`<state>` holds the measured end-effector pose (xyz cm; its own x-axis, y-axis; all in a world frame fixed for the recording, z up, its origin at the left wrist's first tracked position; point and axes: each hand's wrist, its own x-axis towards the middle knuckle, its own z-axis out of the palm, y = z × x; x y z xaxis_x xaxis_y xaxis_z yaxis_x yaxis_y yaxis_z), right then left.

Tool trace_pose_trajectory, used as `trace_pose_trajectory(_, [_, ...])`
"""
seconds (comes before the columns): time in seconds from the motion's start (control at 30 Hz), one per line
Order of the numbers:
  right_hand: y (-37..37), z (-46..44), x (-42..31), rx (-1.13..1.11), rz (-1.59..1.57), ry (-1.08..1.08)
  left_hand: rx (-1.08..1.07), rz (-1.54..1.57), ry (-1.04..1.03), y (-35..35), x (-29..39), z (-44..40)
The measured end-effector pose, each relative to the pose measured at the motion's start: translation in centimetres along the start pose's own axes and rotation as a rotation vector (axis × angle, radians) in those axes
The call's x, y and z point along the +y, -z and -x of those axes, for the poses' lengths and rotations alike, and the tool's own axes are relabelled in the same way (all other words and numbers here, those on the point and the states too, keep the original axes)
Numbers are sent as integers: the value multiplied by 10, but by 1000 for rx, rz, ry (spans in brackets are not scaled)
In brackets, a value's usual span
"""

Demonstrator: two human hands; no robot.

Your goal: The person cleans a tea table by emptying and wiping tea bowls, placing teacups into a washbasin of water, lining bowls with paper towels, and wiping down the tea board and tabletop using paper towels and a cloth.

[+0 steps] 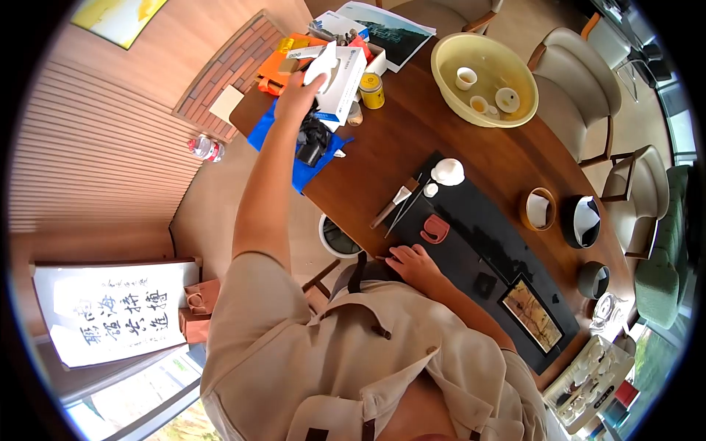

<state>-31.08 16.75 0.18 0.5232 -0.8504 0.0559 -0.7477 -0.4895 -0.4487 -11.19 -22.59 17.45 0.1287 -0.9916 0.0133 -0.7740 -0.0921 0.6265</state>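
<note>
My left hand (296, 97) is stretched out to the far left end of the table, its fingers closed on a white tissue (322, 63) that sticks up from a white tissue box (344, 82). Beside the box stand a yellow tin (371, 90) and a small jar (355, 114). A black plastic bag (314, 140) on a blue bag (303, 174) lies below my wrist. Resting at the table's near edge, my right hand (415, 266) has its fingers spread and holds nothing. Close to it are a pink curved object (434, 228) and a brush (390, 206) on the black mat (471, 253).
A pale yellow basin (441, 92) with cups in water stands at the back. White lumps (447, 172) lie on the mat. Round bowls (538, 209) line the right side. A waste bin (338, 235) is under the near edge. Chairs (577, 81) stand behind the table.
</note>
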Motion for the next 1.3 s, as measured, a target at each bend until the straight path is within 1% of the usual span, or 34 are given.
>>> trace_pose_trajectory(0.07, [41,-7,-9,160,4,-29,-204,-219,-18,-18,3,-39])
trace_pose_trajectory(0.1, [51,-5,-10,158,10,-39,-232,-364,0,-26,7,-56])
trace_pose_trajectory(0.13, [60,0,-8,196,-2,-164,-237,-357,-7,-29,11,-69])
trace_pose_trajectory(0.17, [64,5,-5,238,-15,-288,-111,-262,-124,-28,15,-80])
trace_pose_trajectory(0.2, [63,13,-1,241,-14,-297,13,-169,-239,-27,17,-88])
trace_pose_trajectory(0.23, [59,24,2,289,-67,-389,108,-67,-313,-16,28,-87])
trace_pose_trajectory(0.27, [57,33,4,340,-119,-478,122,116,-273,6,51,-65])
trace_pose_trajectory(0.33, [59,43,3,383,-118,-510,183,398,-250,14,45,-81])
trace_pose_trajectory(0.37, [56,48,3,409,-143,-550,177,396,-262,9,34,-95])
trace_pose_trajectory(0.4, [52,51,1,433,-170,-592,122,171,-290,-4,18,-113])
trace_pose_trajectory(0.43, [49,53,-1,457,-201,-590,67,-52,-309,-15,3,-124])
trace_pose_trajectory(0.47, [48,55,-3,460,-201,-595,-133,-121,-320,-13,0,-121])
trace_pose_trajectory(0.53, [47,50,-4,505,-261,-614,121,-42,-271,7,8,-129])
trace_pose_trajectory(0.57, [48,46,-3,510,-271,-620,176,596,-116,0,-2,-154])
trace_pose_trajectory(0.6, [51,44,-3,537,-279,-656,135,1116,-4,28,38,-114])
trace_pose_trajectory(0.63, [51,45,-5,565,-286,-692,243,1390,-68,44,50,-102])
trace_pose_trajectory(0.67, [48,44,-5,571,-294,-696,107,1615,-225,57,44,-100])
trace_pose_trajectory(0.73, [41,45,-3,585,-336,-731,-320,1765,-168,76,64,-57])
trace_pose_trajectory(0.8, [39,45,-3,601,-361,-739,-411,1492,97,28,10,-87])
trace_pose_trajectory(0.83, [39,45,-2,601,-362,-748,-422,1350,168,-2,-8,-89])
trace_pose_trajectory(0.87, [39,46,-4,602,-366,-762,-384,1170,128,-35,-30,-97])
trace_pose_trajectory(0.9, [43,46,-7,602,-367,-772,-330,933,4,-65,-58,-115])
trace_pose_trajectory(0.93, [42,45,-6,626,-360,-805,-259,675,-200,-92,-98,-150])
trace_pose_trajectory(1.0, [40,51,-11,626,-338,-763,-306,-139,-207,-73,-89,-129])
trace_pose_trajectory(1.03, [41,54,-12,636,-323,-754,-123,-463,-455,-74,-131,-196])
trace_pose_trajectory(1.07, [41,57,-14,642,-303,-765,151,-801,-640,-76,-167,-256])
trace_pose_trajectory(1.1, [35,60,-13,665,-297,-781,-46,-698,-419,-37,-88,-191])
trace_pose_trajectory(1.13, [29,64,-13,688,-293,-787,241,-565,-828,-32,-112,-243])
trace_pose_trajectory(1.17, [30,65,-17,682,-299,-823,149,-436,-545,-7,-37,-176])
trace_pose_trajectory(1.2, [33,67,-16,666,-309,-828,88,-585,-535,2,1,-154])
trace_pose_trajectory(1.23, [30,69,-14,677,-302,-873,135,-624,-464,-4,1,-178])
trace_pose_trajectory(1.27, [26,68,-10,666,-293,-830,194,-666,-376,-6,1,-205])
trace_pose_trajectory(1.3, [21,67,-11,656,-289,-780,182,-665,-392,-7,4,-201])
